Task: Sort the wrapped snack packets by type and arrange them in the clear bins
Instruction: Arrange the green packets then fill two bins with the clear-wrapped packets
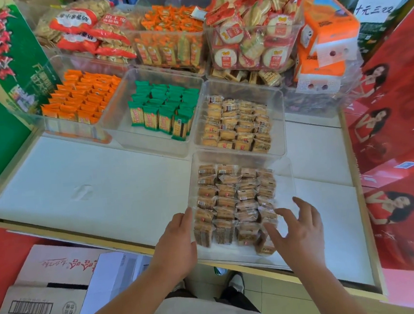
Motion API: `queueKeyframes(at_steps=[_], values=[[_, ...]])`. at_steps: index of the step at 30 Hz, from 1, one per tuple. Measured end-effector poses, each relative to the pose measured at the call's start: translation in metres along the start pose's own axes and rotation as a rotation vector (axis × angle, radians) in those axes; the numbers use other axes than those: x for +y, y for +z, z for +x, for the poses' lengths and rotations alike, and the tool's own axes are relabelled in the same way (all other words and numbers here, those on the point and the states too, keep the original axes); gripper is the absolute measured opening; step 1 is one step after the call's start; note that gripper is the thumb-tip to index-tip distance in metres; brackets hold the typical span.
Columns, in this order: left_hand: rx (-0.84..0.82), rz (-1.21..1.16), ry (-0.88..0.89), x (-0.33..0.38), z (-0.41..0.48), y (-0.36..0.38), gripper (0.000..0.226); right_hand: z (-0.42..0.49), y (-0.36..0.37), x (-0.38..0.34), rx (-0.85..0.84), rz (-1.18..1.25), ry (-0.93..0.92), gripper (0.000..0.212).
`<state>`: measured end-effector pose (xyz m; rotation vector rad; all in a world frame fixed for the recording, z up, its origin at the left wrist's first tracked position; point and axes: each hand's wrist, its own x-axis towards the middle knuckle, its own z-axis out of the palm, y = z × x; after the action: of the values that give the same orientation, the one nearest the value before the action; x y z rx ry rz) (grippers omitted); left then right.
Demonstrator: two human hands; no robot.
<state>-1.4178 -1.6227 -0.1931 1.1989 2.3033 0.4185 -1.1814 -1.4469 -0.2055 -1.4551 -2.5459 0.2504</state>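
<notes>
A clear bin [284, 175] at the table's front edge holds rows of brown wrapped biscuit packets [232, 199]. My left hand [177, 239] rests flat against the bin's left wall. My right hand [298, 226] hovers over the bin's right side with fingers spread, touching or just above the packets. Behind it a second clear bin [276, 115] holds similar brown packets [238, 124]. Further left, one bin holds green packets [164, 108] and another holds orange packets [80, 97].
Back bins hold orange packets [172, 27], round crackers [250, 32] and bagged snacks [84, 29]. Orange tissue packs [325, 36] stand at the back right. Red boxes [397, 140] line the right, a green box [0, 62] the left. Cardboard cartons [49, 288] lie below the white table [91, 192].
</notes>
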Motion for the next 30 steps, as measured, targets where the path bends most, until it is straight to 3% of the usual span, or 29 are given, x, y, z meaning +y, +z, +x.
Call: queueKeyframes(at_steps=[5, 13, 18, 23, 26, 30], values=[[-0.036, 0.013, 0.089, 0.004, -0.003, 0.007, 0.087, -0.032, -0.009, 0.004, -0.377, 0.145, 0.39, 0.074], [-0.234, 0.01, 0.234, 0.041, -0.008, 0.015, 0.119, -0.061, -0.023, 0.033, -0.347, 0.123, 0.45, 0.117], [-0.303, 0.022, 0.343, 0.083, -0.004, 0.039, 0.115, -0.091, -0.016, 0.052, -0.2, 0.036, 0.178, 0.094], [-0.284, 0.059, 0.362, 0.123, 0.007, 0.063, 0.093, -0.097, -0.015, 0.071, -0.106, 0.086, 0.202, 0.061], [-0.296, 0.056, 0.369, 0.141, 0.02, 0.069, 0.092, -0.093, -0.021, 0.08, -0.041, 0.084, 0.206, 0.049], [-0.323, 0.047, 0.365, 0.16, 0.032, 0.075, 0.096, -0.083, -0.019, 0.107, -0.016, 0.093, 0.201, 0.051]])
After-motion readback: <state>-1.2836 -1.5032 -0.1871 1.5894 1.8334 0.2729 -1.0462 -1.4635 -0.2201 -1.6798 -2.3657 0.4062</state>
